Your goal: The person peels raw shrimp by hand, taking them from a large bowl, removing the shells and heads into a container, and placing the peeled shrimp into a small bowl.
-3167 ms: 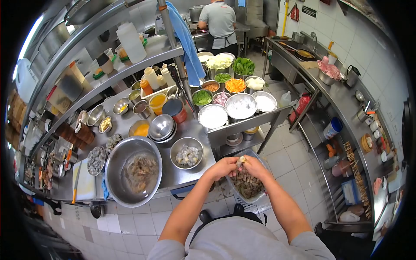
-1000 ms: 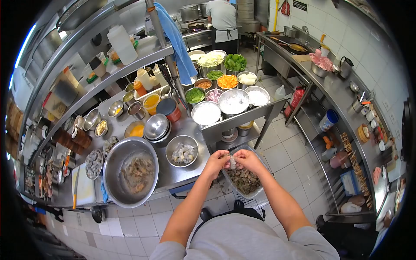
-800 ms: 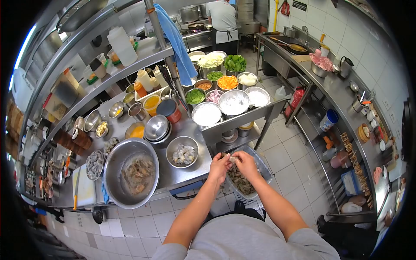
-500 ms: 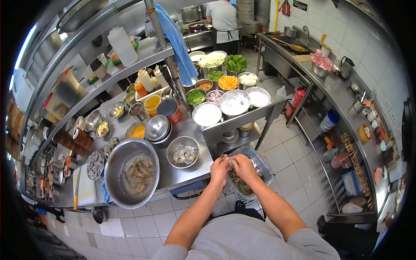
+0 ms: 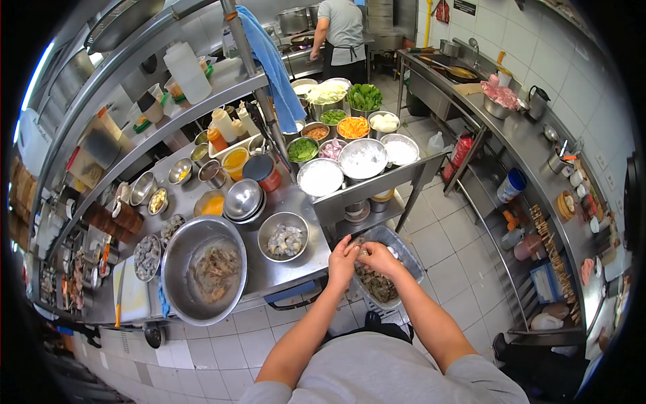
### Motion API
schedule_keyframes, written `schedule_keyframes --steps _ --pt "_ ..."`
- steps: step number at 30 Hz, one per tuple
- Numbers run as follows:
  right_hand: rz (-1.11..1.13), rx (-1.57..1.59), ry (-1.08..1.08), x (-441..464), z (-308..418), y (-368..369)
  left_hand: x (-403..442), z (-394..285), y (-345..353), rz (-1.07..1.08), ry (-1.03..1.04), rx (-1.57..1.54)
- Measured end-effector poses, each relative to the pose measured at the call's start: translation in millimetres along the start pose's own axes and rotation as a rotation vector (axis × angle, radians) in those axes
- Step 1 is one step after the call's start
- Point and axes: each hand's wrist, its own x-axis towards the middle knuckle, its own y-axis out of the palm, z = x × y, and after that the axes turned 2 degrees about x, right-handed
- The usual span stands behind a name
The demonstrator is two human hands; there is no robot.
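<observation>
My left hand (image 5: pixel 344 258) and my right hand (image 5: pixel 378 258) meet with fingers pinched around a small shrimp (image 5: pixel 359 245), mostly hidden by the fingertips. Below them on the floor side is a grey plastic bin (image 5: pixel 416 271) holding dark shrimp shells (image 5: pixel 377 286). To the left, on the steel table, a metal bowl (image 5: pixel 263 246) contains peeled shrimp (image 5: pixel 285 241). Farther left, a large metal basin (image 5: pixel 172 273) holds unpeeled shrimp (image 5: pixel 214 274) in cloudy water.
A white cutting board (image 5: pixel 132 289) with a yellow-handled knife (image 5: pixel 119 296) lies at the table's left end. Stacked steel bowls (image 5: pixel 243 197) stand behind the basin. Ahead are pots of cut vegetables (image 5: pixel 354 126). A co-worker (image 5: pixel 342 34) stands near the stove.
My fingers have shifted around the shrimp, and the left fingers point up more. The co-worker has turned slightly, one arm now lowered at the side. The bowls and basin stay put.
</observation>
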Motion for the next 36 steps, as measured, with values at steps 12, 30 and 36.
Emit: schedule_keyframes --steps 12,30,36 --pt "-0.306 -0.367 -0.452 -1 -9 18 -1 -3 -4 -0.011 -0.261 -0.037" --pt "-0.020 -0.511 -0.729 -19 -12 11 14 12 -22 0.078 -0.448 -0.245" --pt "0.022 -0.723 -0.156 -15 -43 -41 15 -7 -46 0.147 -0.429 -0.174"
